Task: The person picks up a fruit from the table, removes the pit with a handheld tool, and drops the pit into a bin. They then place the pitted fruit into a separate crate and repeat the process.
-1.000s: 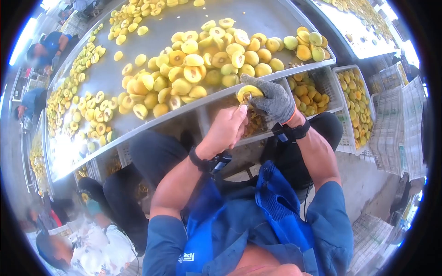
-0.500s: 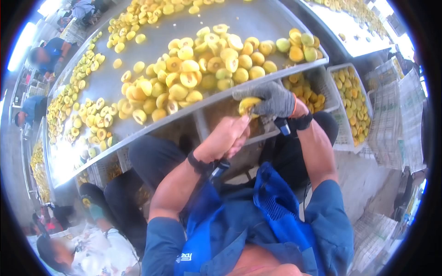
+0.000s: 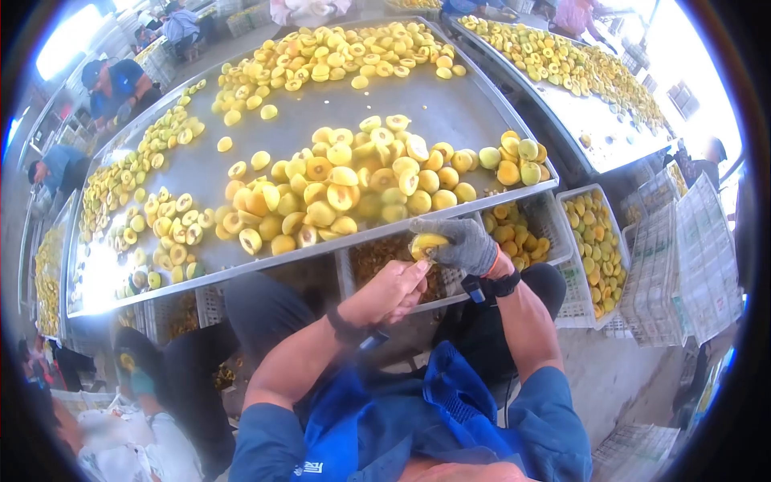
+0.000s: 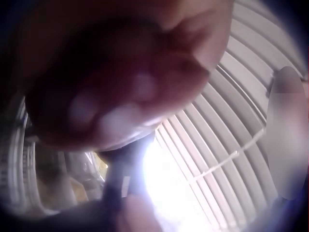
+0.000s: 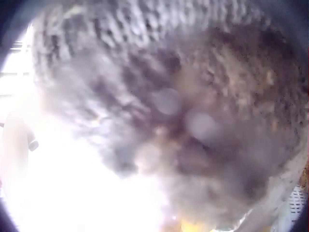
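Observation:
In the head view, my gloved right hand (image 3: 467,245) holds a yellow fruit piece (image 3: 426,243) between its thumb and fingers, just off the table's near edge. My bare left hand (image 3: 387,291) meets the fruit's lower side, its fingers curled and thumb pinching a small tool that is mostly hidden. Curled left fingers (image 4: 116,106) fill much of the left wrist view. The grey knitted glove (image 5: 159,96) covers most of the right wrist view, with a bit of yellow fruit (image 5: 193,226) at the bottom.
Halved and whole yellow fruit (image 3: 341,197) lie piled on the metal table (image 3: 297,120). Below its near edge stand a crate of scraps (image 3: 377,259) and crates of fruit (image 3: 594,249). Stacked crates (image 3: 683,265) stand at right. Another person (image 3: 120,88) works at the far left.
The head view has tilted up, showing more of the table and the second table. Both hands stay together at the fruit; the left fingertips remain against its lower side.

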Tool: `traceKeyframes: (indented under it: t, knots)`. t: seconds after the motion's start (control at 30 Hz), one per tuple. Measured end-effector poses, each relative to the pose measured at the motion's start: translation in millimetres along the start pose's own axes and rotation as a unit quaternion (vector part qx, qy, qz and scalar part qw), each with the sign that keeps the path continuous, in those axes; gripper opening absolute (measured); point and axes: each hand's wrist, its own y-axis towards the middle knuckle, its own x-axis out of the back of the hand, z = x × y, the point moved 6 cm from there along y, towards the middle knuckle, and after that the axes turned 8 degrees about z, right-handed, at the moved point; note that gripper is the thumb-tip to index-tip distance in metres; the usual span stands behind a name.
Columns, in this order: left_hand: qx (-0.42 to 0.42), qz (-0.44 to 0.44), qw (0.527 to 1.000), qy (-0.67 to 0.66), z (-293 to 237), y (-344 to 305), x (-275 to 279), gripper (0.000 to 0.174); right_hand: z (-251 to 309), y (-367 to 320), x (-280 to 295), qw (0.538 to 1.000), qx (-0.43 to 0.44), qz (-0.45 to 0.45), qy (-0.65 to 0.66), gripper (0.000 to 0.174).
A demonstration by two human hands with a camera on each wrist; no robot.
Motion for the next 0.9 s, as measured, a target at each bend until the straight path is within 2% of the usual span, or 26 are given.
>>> traceKeyframes:
  t: [0.17, 0.3, 0.4, 0.47, 0.5, 0.53, 0.6, 0.63, 0.77, 0.87, 0.9]
  knots:
    - [-0.002, 0.041, 0.996, -0.079, -8, -5, 2, 0.05, 14, 2, -3, 0.997, -0.026, -0.062, 0.027, 0.053]
    - [0.015, 0.129, 0.98, -0.151, -3, -3, 5, 0.048, 19, 5, 1, 0.998, -0.002, -0.036, 0.058, 0.051]
    - [0.022, 0.221, 0.945, -0.24, 0, -3, 0, 0.047, 21, 2, -1, 0.992, 0.002, -0.039, 0.122, 0.048]
    - [0.024, 0.252, 0.926, -0.28, 2, -1, -2, 0.046, 19, 2, -2, 0.989, 0.002, -0.05, 0.139, 0.047]
    - [0.027, 0.267, 0.915, -0.301, 4, 0, -3, 0.045, 27, 4, 0, 0.994, 0.002, -0.047, 0.095, 0.045]
    - [0.025, 0.278, 0.908, -0.311, 6, 2, -3, 0.045, 28, 4, 0, 0.99, -0.01, -0.05, 0.132, 0.045]
    - [0.025, 0.299, 0.895, -0.329, 8, 4, -2, 0.045, 28, 5, -3, 0.976, -0.033, -0.057, 0.209, 0.044]
    - [0.021, 0.3, 0.897, -0.323, 6, 4, 0, 0.045, 21, 5, -5, 0.96, -0.011, -0.053, 0.274, 0.044]
    - [0.012, 0.316, 0.896, -0.311, 8, 13, 0, 0.045, 27, 2, 1, 0.985, -0.021, -0.093, 0.143, 0.046]
    - [0.014, 0.312, 0.9, -0.305, 14, 16, 5, 0.046, 12, 2, -4, 0.969, -0.043, -0.099, 0.221, 0.046]
    - [0.009, 0.299, 0.904, -0.305, 14, 16, 8, 0.045, 6, 2, -2, 0.973, -0.062, -0.109, 0.192, 0.045]
